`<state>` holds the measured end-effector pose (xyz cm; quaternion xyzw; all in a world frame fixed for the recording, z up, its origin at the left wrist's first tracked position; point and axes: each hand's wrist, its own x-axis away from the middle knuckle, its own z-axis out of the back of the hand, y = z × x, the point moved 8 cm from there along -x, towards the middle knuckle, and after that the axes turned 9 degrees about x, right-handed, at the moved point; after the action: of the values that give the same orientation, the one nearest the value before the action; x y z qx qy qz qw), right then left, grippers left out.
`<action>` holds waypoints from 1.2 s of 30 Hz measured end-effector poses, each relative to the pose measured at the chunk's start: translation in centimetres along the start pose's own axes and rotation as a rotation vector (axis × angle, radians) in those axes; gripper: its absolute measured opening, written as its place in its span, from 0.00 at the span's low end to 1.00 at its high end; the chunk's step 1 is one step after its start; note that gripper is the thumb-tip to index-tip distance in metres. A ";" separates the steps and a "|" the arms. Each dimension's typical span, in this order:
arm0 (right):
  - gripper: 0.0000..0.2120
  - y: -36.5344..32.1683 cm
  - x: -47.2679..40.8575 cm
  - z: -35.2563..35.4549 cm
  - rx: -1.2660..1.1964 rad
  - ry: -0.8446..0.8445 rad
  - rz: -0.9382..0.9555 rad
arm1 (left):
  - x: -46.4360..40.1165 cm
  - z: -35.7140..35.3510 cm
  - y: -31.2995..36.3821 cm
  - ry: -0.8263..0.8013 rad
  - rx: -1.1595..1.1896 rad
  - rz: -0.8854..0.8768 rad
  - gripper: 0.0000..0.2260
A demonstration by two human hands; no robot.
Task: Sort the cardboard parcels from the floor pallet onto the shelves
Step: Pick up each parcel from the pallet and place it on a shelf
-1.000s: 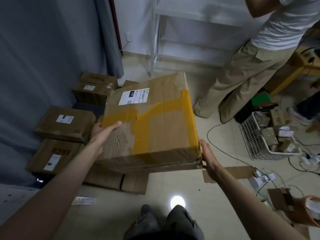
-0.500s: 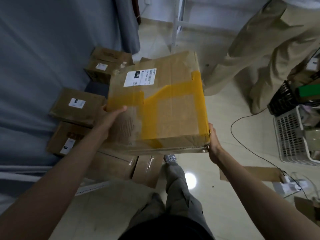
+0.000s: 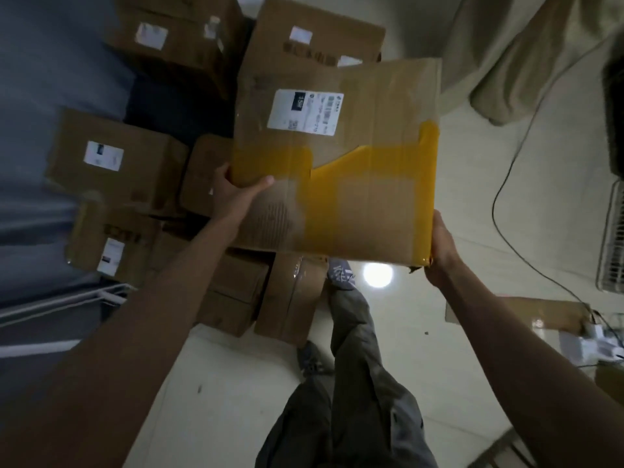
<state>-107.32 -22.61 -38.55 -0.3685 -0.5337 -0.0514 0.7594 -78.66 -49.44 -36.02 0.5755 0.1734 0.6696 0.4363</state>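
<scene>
Overhead, a big taped parcel (image 3: pixel 337 163) is carried between both hands, above the other parcels on the floor.

Largest is the pale tiled floor (image 3: pixel 422 349), with a blue-grey curtain (image 3: pixel 40 130) down the left side; against it lie brown cardboard parcels (image 3: pixel 114 163), several with white labels. The held parcel, crossed by wide yellow tape (image 3: pixel 371 163) and bearing a white shipping label (image 3: pixel 305 111), is clear of the floor, tilted slightly. The left hand (image 3: pixel 233 194) grips its left edge, thumb over the top face, fingers tucked under. The right hand (image 3: pixel 442 244) presses flat against the near right corner, fingers hidden behind the box. Khaki trouser legs (image 3: pixel 526 55) of another person stand top right; a black cable (image 3: pixel 506 170) trails nearby.
</scene>
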 end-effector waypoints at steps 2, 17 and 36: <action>0.24 0.1 -3.2 -0.4 0.001 0.033 -0.040 | -2.9 -1.5 -1.2 -0.032 -0.010 0.021 0.47; 0.25 11.1 -20.7 -5.8 0.027 -0.034 -0.408 | -18.6 -7.0 -14.4 -0.026 -0.128 0.038 0.49; 0.30 14.0 -23.2 -11.2 0.231 -0.150 -0.307 | -23.7 -5.7 -19.2 -0.035 -0.276 0.124 0.48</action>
<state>-101.93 -26.66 -67.13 -0.1959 -0.6410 -0.0773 0.7380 -77.61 -55.73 -66.34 0.5313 0.0363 0.7025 0.4721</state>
